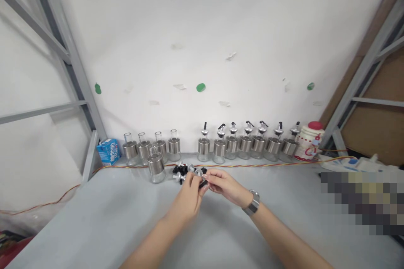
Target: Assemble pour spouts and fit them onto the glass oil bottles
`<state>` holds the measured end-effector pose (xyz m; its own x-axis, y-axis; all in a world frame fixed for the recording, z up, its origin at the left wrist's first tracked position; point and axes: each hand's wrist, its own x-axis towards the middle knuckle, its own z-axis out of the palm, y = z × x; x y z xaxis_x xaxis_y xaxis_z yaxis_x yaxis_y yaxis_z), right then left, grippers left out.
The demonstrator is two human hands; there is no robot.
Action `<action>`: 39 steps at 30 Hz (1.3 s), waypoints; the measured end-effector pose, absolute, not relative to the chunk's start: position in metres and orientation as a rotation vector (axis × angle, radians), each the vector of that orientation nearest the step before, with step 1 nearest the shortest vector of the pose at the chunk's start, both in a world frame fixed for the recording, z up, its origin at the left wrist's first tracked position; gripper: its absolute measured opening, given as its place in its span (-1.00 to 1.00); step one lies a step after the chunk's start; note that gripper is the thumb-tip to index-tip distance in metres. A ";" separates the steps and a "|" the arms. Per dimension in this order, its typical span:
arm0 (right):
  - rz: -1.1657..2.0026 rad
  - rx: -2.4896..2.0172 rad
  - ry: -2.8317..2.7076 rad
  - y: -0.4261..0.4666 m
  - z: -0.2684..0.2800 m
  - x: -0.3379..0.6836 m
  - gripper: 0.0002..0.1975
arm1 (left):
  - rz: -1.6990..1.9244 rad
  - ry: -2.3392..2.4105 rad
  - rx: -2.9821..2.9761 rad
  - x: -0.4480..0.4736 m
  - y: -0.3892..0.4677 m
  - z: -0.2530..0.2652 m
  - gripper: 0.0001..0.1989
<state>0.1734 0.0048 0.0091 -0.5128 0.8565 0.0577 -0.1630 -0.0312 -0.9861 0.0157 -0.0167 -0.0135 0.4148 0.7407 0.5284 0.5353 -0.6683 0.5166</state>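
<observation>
Bottles stand in two groups along the far edge of the grey table (pixel 94 218), against the white wall. Right group: seven glass bottles with pourer caps (pixel 246 143) fitted, so these look finished. Left group: four uncapped bottles (pixel 151 147), necks open, in a row; a fifth uncapped bottle (pixel 156 167) stands nearer, just in front of them. By this count, roughly five bottles remain to be capped.

Loose pourer caps (pixel 181 172) lie in a small pile on the table, right of the fifth bottle and just beyond the hands. A twisted orange cable (pixel 268 164) runs in front of the bottle rows.

Both hands meet at table centre. Left hand (pixel 189 195) and right hand (pixel 225 185) are each closed in a pinch on one small pourer part (pixel 202 180), held between the fingertips of both, above the table surface. The part is too small to tell whether it is whole. A wristwatch (pixel 253 204) sits on the right wrist.
</observation>
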 end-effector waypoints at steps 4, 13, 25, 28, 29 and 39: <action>1.631 -0.778 -1.505 0.005 0.010 0.174 -0.71 | 1.123 1.131 2.428 0.017 -0.017 -0.015 -0.83; 1.606 -0.781 -1.539 0.001 0.016 0.170 -0.64 | 1.156 1.196 2.453 0.015 -0.017 -0.014 -0.84; 1.331 -0.845 -1.880 -0.009 0.032 0.177 -0.65 | 1.163 1.114 2.286 0.017 -0.026 -0.001 -0.83; 1.261 -0.871 -1.943 -0.013 0.039 0.180 -0.66 | 1.165 1.088 2.237 0.018 -0.028 0.002 -0.84; 1.251 -0.875 -1.952 -0.014 0.040 0.180 -0.67 | 1.162 1.079 2.227 0.018 -0.029 0.003 -0.84; 1.322 -0.805 -1.796 -0.009 0.030 0.177 -0.66 | 1.196 0.992 1.926 0.025 -0.041 0.007 -0.77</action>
<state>0.1768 -0.0085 0.0297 -0.5196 0.8301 0.2026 0.0529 0.2679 -0.9620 0.0250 -0.0406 0.0067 0.2958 0.8560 0.4239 0.2576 -0.4988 0.8275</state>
